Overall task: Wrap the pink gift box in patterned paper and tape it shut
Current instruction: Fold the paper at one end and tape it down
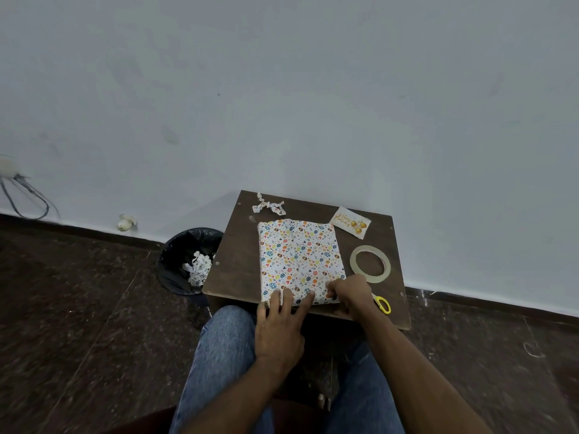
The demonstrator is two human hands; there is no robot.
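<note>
Nearest us are our knees in jeans [225, 346], and just past them both hands work the near edge of the box [297, 258], which lies flat on the brown surface [238, 261], fully covered in patterned paper. Our left hand [277, 332] reaches forward with fingers straight and spread, the tips pressing the paper down on the box's near end. Our right hand [351, 294] sits at the box's near right corner, its fingers curled in and pinching the paper there.

Just right of the right hand, yellow scissors [383, 304] poke out from under it. Beyond that hand lies a tape roll [370, 260], flat on the surface, apart from the box. Farther off, past the tape, a birthday card [351, 223] rests near the box's far right corner. A twisted paper scrap [268, 205] lies beyond the box's far left corner. Left of the left hand, down on the floor, a black bin [185, 261] holds more paper scraps.
</note>
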